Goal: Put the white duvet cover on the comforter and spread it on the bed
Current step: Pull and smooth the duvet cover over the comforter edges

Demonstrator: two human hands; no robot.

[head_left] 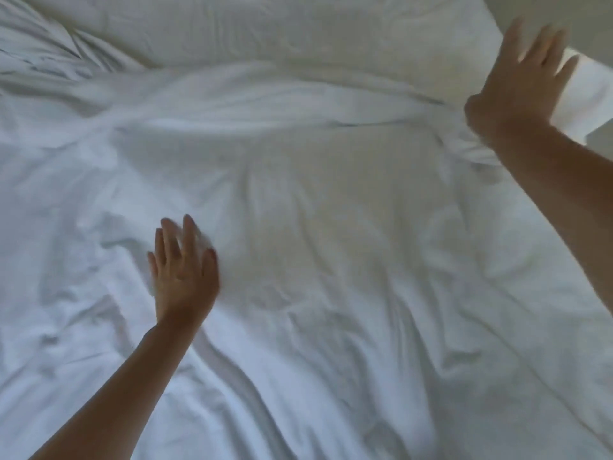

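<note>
The white duvet cover [331,260] lies wrinkled across the bed and fills most of the view. A long raised fold runs across it in the upper middle. My left hand [182,273] lies flat on the cover at lower left, fingers straight and spread. My right hand [520,84] is at the upper right near the cover's far right edge, fingers straight and blurred by motion, holding nothing. The comforter itself is not visible; it cannot be told apart from the cover.
More white bedding [232,24] stretches along the top of the view, bunched into creases at the upper left. A pale wall or surface [590,21] shows at the top right corner, beyond the bed's right edge.
</note>
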